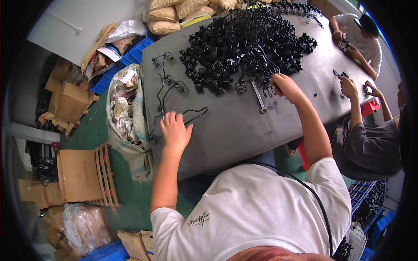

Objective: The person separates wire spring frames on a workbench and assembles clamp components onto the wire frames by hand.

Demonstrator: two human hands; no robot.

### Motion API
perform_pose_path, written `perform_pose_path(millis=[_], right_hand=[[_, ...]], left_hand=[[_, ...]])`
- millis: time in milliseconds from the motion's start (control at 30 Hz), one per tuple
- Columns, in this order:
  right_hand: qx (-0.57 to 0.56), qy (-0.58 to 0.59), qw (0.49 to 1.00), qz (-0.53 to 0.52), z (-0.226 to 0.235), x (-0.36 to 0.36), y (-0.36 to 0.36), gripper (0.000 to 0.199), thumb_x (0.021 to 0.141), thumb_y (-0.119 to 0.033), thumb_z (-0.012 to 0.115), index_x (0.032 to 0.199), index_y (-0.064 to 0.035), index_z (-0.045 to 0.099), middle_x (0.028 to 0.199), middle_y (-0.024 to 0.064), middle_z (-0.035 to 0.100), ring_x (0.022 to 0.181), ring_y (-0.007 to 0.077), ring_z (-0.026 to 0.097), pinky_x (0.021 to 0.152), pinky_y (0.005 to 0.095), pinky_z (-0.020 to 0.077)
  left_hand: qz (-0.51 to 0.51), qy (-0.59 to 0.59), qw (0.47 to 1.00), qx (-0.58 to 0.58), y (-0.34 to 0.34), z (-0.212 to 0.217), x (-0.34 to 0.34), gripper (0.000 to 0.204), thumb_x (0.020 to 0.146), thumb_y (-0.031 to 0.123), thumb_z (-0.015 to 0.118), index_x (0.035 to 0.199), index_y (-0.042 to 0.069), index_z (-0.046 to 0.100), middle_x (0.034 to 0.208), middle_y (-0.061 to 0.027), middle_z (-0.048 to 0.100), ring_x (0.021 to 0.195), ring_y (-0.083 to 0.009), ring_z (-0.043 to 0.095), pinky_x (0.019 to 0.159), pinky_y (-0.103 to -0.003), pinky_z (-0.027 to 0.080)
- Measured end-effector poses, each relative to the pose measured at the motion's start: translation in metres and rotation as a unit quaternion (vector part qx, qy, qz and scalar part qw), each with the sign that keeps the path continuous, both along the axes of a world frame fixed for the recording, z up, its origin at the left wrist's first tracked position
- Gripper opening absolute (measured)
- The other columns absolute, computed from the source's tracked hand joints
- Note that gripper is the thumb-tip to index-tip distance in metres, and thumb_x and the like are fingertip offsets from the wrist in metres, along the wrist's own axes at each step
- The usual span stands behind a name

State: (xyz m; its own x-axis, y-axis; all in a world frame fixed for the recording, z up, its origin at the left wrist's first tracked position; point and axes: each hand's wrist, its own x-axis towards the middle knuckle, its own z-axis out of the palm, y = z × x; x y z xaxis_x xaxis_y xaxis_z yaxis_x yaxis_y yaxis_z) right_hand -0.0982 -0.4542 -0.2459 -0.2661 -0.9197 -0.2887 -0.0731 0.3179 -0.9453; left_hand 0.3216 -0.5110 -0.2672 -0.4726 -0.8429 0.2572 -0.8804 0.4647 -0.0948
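My left hand [175,132] lies with its fingers spread at the left part of the grey table, over a bent black wire part [198,114]. Whether it presses on that part I cannot tell. Further up the left side lie more bent black wire parts [162,89] with coiled ends. My right hand [287,88] is closed at the near edge of a big heap of black wire parts [244,48]. A bent black wire [266,60] runs from the heap into its fingers. Left of that hand a silver wrench [259,98] rests on the table.
The grey table [230,135] fills the middle. Left of it stands a sack [126,108] of crumpled wrapping, with a blue crate [117,65] behind. Full bags [174,13] are stacked beyond the far edge. Two people [368,143] handle small black parts on the right side.
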Motion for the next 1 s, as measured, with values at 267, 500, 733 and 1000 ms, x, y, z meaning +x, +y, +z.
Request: perform_pose_path(millis=[267, 500, 733, 1000], right_hand=[[-0.113, 0.185, 0.968, -0.124, -0.037, 0.093, 0.042, 0.051, 0.082, -0.043, 0.075, 0.097, 0.0010, 0.054, 0.074, 0.0140, 0.064, 0.066, 0.0247, 0.063, 0.060, 0.0374, 0.0498], [-0.325, 0.395, 0.854, 0.097, -0.080, 0.155, 0.066, 0.040, 0.079, -0.034, 0.078, 0.097, -0.0065, 0.054, 0.080, 0.0120, 0.061, 0.075, 0.0332, 0.061, 0.069, 0.0392, 0.0460], [-0.451, 0.422, 0.787, -0.017, -0.069, 0.151, 0.085, 0.034, 0.076, -0.020, 0.079, 0.100, -0.0084, 0.058, 0.083, 0.0069, 0.055, 0.078, 0.0262, 0.056, 0.071, 0.0390, 0.0447], [-0.242, 0.335, 0.891, -0.187, -0.086, 0.152, 0.072, 0.060, 0.080, -0.028, 0.079, 0.126, -0.0024, 0.050, 0.106, 0.0129, 0.059, 0.097, 0.0292, 0.059, 0.087, 0.0383, 0.0472]], left_hand=[[-0.030, 0.638, 0.579, 0.506, 0.018, 0.028, -0.119, 0.074, 0.089, 0.048, 0.069, 0.143, 0.007, 0.038, 0.143, -0.0118, 0.048, 0.137, -0.0231, 0.038, 0.112, -0.043, 0.029], [-0.005, 0.700, 0.494, 0.515, 0.012, 0.004, -0.140, 0.034, 0.090, 0.036, 0.071, 0.109, 0.009, 0.064, 0.102, -0.0037, 0.069, 0.095, -0.0118, 0.063, 0.083, -0.027, 0.047], [0.055, 0.834, 0.280, 0.473, 0.009, -0.016, -0.114, 0.020, 0.091, 0.025, 0.066, 0.083, 0.009, 0.058, 0.060, 0.0037, 0.048, 0.066, -0.0139, 0.054, 0.072, -0.031, 0.047], [0.020, 0.849, 0.233, 0.474, 0.013, -0.017, -0.110, 0.012, 0.089, 0.022, 0.062, 0.092, 0.011, 0.061, 0.057, 0.0044, 0.037, 0.061, -0.0124, 0.045, 0.071, -0.032, 0.044]])
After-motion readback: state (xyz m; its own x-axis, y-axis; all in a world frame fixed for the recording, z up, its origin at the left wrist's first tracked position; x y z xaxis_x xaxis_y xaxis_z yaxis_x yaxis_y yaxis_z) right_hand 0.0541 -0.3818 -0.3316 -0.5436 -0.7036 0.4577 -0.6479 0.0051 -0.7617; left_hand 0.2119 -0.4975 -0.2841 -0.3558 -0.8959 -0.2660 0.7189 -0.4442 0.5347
